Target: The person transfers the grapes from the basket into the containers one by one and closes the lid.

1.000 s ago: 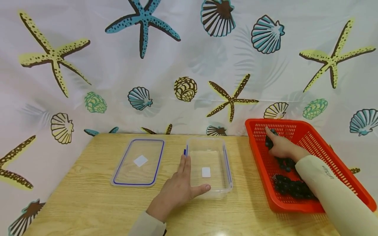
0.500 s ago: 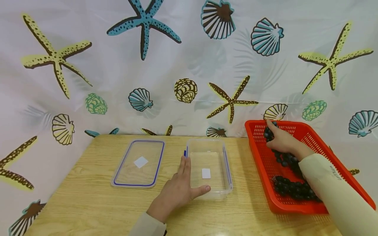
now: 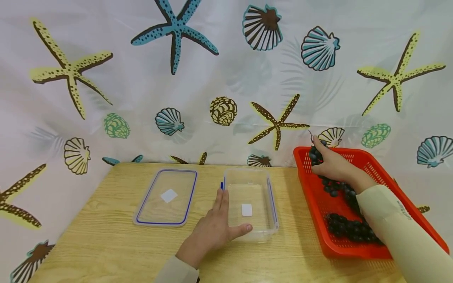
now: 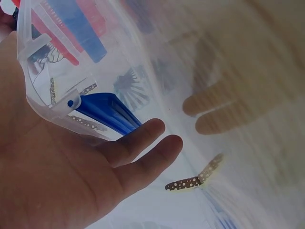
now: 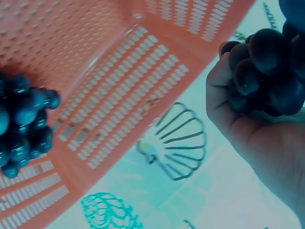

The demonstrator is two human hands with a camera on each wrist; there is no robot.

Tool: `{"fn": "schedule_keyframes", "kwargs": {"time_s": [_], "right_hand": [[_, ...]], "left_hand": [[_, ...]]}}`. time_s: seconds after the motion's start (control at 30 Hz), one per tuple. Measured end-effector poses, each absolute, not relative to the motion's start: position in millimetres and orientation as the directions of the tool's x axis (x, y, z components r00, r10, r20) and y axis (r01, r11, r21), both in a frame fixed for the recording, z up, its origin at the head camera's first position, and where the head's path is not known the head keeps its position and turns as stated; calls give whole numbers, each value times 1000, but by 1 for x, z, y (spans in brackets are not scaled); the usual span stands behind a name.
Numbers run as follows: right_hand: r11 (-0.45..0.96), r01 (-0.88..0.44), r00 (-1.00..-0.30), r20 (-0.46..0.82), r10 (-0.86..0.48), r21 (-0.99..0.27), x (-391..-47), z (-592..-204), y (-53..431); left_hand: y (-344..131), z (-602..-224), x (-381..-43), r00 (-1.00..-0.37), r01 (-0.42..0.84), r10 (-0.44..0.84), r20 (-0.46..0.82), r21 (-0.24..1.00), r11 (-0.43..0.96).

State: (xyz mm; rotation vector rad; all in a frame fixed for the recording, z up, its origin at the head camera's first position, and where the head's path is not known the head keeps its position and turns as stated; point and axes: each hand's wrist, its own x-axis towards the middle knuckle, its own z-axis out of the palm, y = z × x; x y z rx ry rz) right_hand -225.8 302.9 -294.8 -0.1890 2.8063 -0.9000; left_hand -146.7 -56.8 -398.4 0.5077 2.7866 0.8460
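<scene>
My left hand lies along the left side of a clear plastic food container, fingers straight and thumb across its near corner. In the left wrist view, two fingertips stretch past a blue side clip. My right hand grips a bunch of dark grapes above the far left part of a red basket; thin stem shows over the fingers. From the right wrist, the held grapes fill the curled palm. Other dark grapes lie in the basket, partly hidden by the forearm.
A clear lid with a blue seal lies flat left of the container. Behind the wooden table hangs a white cloth printed with shells and starfish. The basket stands close to the cloth at the right.
My right hand has risen and shifted slightly left, lifting the grapes to the basket's far rim. My left hand keeps its place on the container.
</scene>
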Motion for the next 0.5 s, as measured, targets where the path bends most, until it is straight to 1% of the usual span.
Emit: {"fn": "schedule_keyframes", "kwargs": {"time_s": [0.33, 0.5], "right_hand": [[745, -125, -966, -91, -242, -655, -217, -277, 269], [730, -177, -958, -53, -280, -660, -216, -272, 250]], "left_hand": [[-57, -399, -146, -922, 278, 381, -74, 561, 780], [-58, -399, -145, -922, 281, 382, -64, 567, 774]]}}
